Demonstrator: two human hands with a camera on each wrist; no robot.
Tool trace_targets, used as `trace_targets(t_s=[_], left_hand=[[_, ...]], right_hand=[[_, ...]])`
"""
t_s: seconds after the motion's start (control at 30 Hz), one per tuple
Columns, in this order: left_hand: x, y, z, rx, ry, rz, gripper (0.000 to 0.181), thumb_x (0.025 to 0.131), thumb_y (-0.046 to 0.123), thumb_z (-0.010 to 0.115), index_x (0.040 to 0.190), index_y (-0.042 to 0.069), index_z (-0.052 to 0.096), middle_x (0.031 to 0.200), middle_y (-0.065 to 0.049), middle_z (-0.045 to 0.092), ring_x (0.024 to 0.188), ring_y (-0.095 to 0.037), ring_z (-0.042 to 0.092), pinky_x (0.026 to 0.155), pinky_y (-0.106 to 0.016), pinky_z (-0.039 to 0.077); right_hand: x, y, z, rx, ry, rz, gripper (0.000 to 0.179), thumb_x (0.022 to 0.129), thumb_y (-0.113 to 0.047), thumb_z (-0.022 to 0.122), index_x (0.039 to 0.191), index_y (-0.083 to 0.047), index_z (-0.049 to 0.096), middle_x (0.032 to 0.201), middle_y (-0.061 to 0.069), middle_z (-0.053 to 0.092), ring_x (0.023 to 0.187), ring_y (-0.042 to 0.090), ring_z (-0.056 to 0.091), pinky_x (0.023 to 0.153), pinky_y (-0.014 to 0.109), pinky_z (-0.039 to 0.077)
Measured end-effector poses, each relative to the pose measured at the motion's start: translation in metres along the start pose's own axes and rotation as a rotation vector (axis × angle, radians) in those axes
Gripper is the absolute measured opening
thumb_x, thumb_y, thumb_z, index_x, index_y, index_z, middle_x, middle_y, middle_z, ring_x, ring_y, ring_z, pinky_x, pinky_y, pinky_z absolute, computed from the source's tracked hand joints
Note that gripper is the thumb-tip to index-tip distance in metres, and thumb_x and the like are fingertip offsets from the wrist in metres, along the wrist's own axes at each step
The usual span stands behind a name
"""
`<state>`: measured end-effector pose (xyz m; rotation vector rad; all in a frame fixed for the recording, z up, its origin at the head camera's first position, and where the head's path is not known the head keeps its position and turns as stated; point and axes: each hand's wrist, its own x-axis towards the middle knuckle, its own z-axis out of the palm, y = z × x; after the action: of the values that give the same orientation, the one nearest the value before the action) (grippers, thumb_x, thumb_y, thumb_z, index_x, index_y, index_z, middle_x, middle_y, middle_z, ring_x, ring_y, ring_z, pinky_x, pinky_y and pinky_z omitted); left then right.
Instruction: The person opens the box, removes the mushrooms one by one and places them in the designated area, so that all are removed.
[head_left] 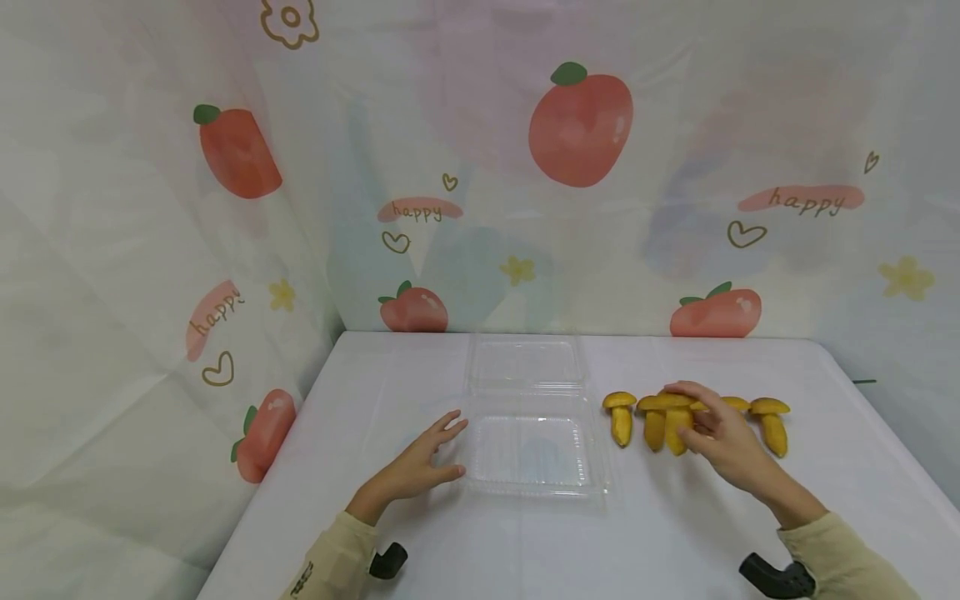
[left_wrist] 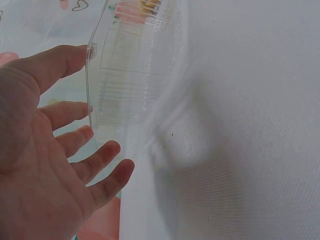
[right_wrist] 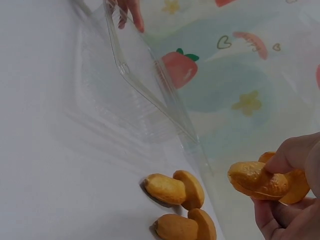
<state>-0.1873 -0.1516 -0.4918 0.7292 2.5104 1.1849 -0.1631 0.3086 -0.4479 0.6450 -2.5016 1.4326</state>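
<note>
A clear plastic clamshell box [head_left: 531, 490] lies opened out, its lid [head_left: 527, 365] folded back toward the wall. My left hand [head_left: 416, 468] is at the box's left side; in the left wrist view its spread fingers [left_wrist: 65, 114] reach the rim. With thumb and fingers, my right hand [head_left: 729, 448] pinches a yellow mushroom [right_wrist: 255, 179] by its stem, raised off the table in the right wrist view. Beside it lie more yellow mushrooms: one nearest the box [head_left: 621, 423], another just left of the held one [head_left: 653, 432], and one at the far right [head_left: 774, 429].
One more mushroom cap [head_left: 735, 403] shows behind the right hand, its stem hidden. The white-covered table [head_left: 517, 550] meets a printed cloth wall [head_left: 480, 275] at the back, and another cloth side [head_left: 127, 375] rises at the left.
</note>
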Motion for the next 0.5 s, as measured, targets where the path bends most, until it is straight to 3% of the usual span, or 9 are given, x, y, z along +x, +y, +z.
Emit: trace_targets(t_s=[0.1, 0.5], left_hand=[[0.0, 0.0, 0.0, -0.002, 0.001, 0.001, 0.072, 0.097, 0.019, 0.068, 0.157, 0.001, 0.033, 0.17, -0.018, 0.016, 0.155, -0.043, 0.02, 0.119, -0.067, 0.027], [0.0, 0.0, 0.0, 0.004, 0.004, 0.001, 0.072, 0.096, 0.019, 0.068, 0.157, 0.001, 0.033, 0.17, -0.018, 0.016, 0.155, -0.043, 0.02, 0.119, -0.067, 0.027]], right_hand=[[-0.001, 0.002, -0.003, -0.012, 0.004, 0.014, 0.052, 0.091, 0.015, 0.058, 0.14, 0.007, 0.044, 0.132, -0.026, 0.048, 0.111, -0.015, 0.051, 0.077, 0.007, 0.052], [-0.003, 0.013, -0.015, -0.003, 0.029, -0.023, 0.052, 0.086, 0.022, 0.059, 0.135, 0.015, 0.046, 0.126, -0.024, 0.053, 0.108, -0.013, 0.054, 0.081, 0.004, 0.051]])
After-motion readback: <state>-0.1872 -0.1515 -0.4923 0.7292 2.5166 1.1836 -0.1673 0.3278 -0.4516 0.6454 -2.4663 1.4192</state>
